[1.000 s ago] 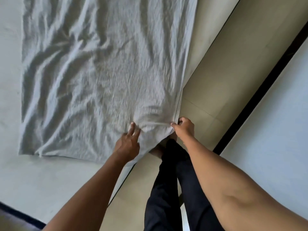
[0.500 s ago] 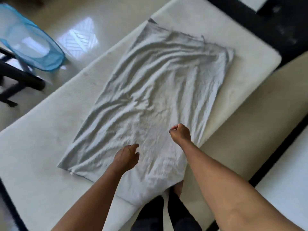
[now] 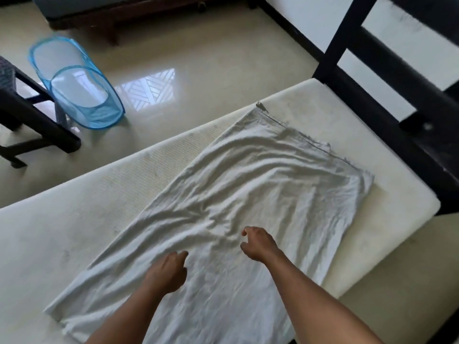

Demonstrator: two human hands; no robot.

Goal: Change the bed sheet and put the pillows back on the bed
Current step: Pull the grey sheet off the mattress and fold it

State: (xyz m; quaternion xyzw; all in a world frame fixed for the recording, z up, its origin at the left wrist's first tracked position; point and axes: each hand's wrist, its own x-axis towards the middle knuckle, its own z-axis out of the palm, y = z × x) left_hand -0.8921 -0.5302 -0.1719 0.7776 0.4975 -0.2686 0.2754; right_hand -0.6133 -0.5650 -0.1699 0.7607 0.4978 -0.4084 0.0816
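Sheet [image 3: 248,194], grey and crumpled, lies on the bare mattress [image 3: 74,219] from centre to 6 o'clock, left hand [image 3: 166,274] and right hand [image 3: 258,244] loosely curled over it, gripping nothing; spreading it well likely means pinching two corners and pulling evenly outward.
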